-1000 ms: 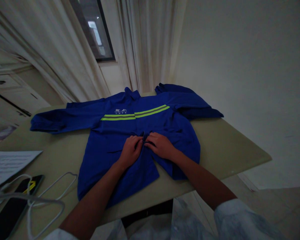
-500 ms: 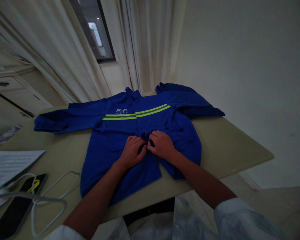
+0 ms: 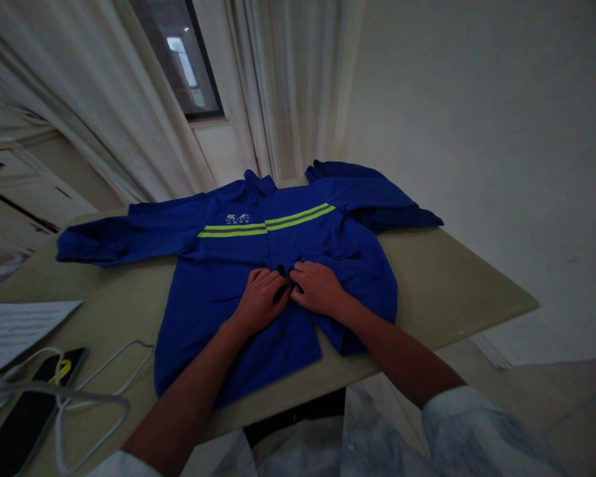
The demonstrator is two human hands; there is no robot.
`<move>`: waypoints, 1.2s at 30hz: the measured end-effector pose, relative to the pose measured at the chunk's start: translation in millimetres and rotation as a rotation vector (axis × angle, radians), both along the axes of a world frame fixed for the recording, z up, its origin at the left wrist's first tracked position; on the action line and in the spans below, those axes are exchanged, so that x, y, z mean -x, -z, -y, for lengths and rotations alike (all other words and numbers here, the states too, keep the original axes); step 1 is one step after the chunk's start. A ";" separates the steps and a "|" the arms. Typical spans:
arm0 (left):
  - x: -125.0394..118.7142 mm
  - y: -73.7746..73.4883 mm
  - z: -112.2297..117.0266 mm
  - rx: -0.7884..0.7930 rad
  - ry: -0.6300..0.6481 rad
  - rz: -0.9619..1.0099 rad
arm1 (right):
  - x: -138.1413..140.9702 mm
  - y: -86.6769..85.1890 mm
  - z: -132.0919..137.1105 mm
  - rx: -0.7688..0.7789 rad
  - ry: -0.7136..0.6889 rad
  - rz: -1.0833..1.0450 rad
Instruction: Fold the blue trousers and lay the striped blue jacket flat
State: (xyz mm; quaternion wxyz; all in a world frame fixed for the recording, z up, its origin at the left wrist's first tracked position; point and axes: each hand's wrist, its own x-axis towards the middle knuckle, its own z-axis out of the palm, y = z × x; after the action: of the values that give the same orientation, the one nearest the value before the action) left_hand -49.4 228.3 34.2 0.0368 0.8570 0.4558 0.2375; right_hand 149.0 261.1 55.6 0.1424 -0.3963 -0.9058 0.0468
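Left hand point(image 3: 261, 298) and right hand point(image 3: 316, 286) pinch the front opening of the blue jacket point(image 3: 213, 291), fingers closed on fabric. Jacket lies flat on beige tabletop point(image 3: 451, 291); curtains point(image 3: 288, 86) behind.

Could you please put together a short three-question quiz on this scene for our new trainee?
1. True or false: both hands rest on the front of the blue jacket.
2. What colour are the stripes across the chest? A) red B) neon yellow-green C) white
3. What lies on the table beside the phone?

Key
1. True: the left hand and the right hand meet at the jacket's front opening.
2. B.
3. A white cable, with a paper sheet further back.
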 end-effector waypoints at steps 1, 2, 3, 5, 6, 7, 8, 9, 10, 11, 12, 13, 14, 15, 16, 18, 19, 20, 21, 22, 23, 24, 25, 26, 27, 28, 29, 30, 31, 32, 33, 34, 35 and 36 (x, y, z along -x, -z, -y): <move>0.1 0.0 0.1 -0.005 0.010 0.005 | -0.5 -0.7 -0.1 0.006 0.002 0.007; 0.2 -0.1 0.4 -0.012 0.015 0.012 | -1.0 -1.3 -0.3 0.014 0.008 0.006; 0.4 -0.4 0.6 -0.015 0.018 0.020 | -1.8 -1.9 -0.8 0.028 0.012 -0.003; 0.7 -1.3 1.0 -0.014 0.003 0.038 | -3.7 -2.4 -2.0 0.069 0.006 -0.042; 0.8 -1.7 1.0 -0.010 -0.013 0.050 | -4.8 -2.4 -2.7 0.089 0.002 -0.070; 0.9 -2.1 0.8 -0.007 -0.033 0.063 | -5.7 -2.2 -3.4 0.101 -0.001 -0.102; 1.0 -2.5 0.6 -0.006 -0.053 0.078 | -6.5 -1.9 -4.0 0.101 -0.005 -0.135; 1.0 -2.7 0.4 -0.009 -0.067 0.090 | -7.1 -1.5 -4.4 0.089 -0.009 -0.166; 1.0 -2.9 0.2 -0.015 -0.074 0.100 | -7.4 -1.0 -4.7 0.068 -0.013 -0.193; 0.9 -3.0 0.1 -0.021 -0.071 0.106 | -7.4 -0.5 -4.9 0.047 -0.018 -0.213; 0.8 -3.1 0.1 -0.027 -0.066 0.108 | -7.3 -0.1 -5.0 0.032 -0.022 -0.225; 0.8 -3.1 0.3 -0.033 -0.059 0.107 | -7.0 0.3 -5.0 0.029 -0.021 -0.231; 0.7 -3.1 0.7 -0.042 -0.058 0.104 | -6.7 0.5 -5.0 0.037 -0.010 -0.230; 0.7 -3.1 1.1 -0.054 -0.064 0.105 | -6.3 0.5 -4.9 0.053 0.006 -0.224; 0.8 -3.0 1.5 -0.070 -0.077 0.112 | -6.1 0.5 -4.8 0.073 0.021 -0.216; 1.3 -2.9 2.3 -0.102 -0.094 0.131 | -5.9 0.0 -4.5 0.105 0.036 -0.200; 1.7 -2.7 2.6 -0.113 -0.089 0.136 | -5.8 -0.2 -4.2 0.112 0.032 -0.193; 2.1 -2.4 2.9 -0.118 -0.078 0.133 | -5.9 -0.3 -4.0 0.110 0.025 -0.186; 2.5 -1.8 3.2 -0.119 -0.063 0.123 | -6.0 -0.1 -3.9 0.104 0.020 -0.181; 3.0 -0.9 3.4 -0.115 -0.051 0.106 | -6.0 0.3 -3.8 0.096 0.017 -0.176; 3.4 0.3 3.4 -0.108 -0.046 0.086 | -6.1 1.2 -3.9 0.088 0.018 -0.174; 3.8 1.7 3.1 -0.099 -0.048 0.068 | -6.2 2.3 -4.3 0.084 0.017 -0.172; 4.1 3.0 2.5 -0.089 -0.054 0.054 | -6.2 3.8 -5.0 0.084 0.016 -0.174; 4.1 3.9 1.4 -0.081 -0.061 0.045 | -6.3 5.3 -6.0 0.090 0.009 -0.179; 3.9 3.8 0.2 -0.074 -0.066 0.040 | -6.5 6.8 -7.2 0.102 0.000 -0.187; 3.2 2.4 -1.0 -0.071 -0.072 0.039 | -6.6 8.2 -8.6 0.119 -0.010 -0.197; 2.1 -0.7 -1.5 -0.073 -0.075 0.039 | -6.9 9.3 -10.0 0.140 -0.019 -0.211; 0.7 -5.4 -0.5 -0.080 -0.078 0.037 | -7.1 10.0 -11.5 0.163 -0.029 -0.226; -0.8 -11.6 3.0 -0.092 -0.082 0.032 | -7.4 10.3 -12.8 0.186 -0.038 -0.241; -1.9 -18.6 10.0 -0.108 -0.087 0.029 | -7.7 10.3 -13.8 0.206 -0.049 -0.251; -2.2 -25.4 21.4 -0.127 -0.088 0.028 | -7.9 10.1 -14.7 0.221 -0.058 -0.257; -1.1 -30.9 37.9 -0.153 -0.078 0.029 | -8.2 9.8 -15.2 0.230 -0.066 -0.258; 2.1 -34.3 59.6 -0.185 -0.048 0.027 | -8.4 9.4 -15.5 0.235 -0.070 -0.256; 8.1 -34.8 86.0 -0.218 0.002 0.020 | -8.5 9.2 -15.6 0.238 -0.073 -0.251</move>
State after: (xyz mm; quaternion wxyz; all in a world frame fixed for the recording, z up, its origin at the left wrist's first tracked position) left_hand -57.5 142.3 68.9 -0.0518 0.8539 0.4261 0.2942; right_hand 157.5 276.7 46.4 0.2049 -0.3680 -0.8828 0.2078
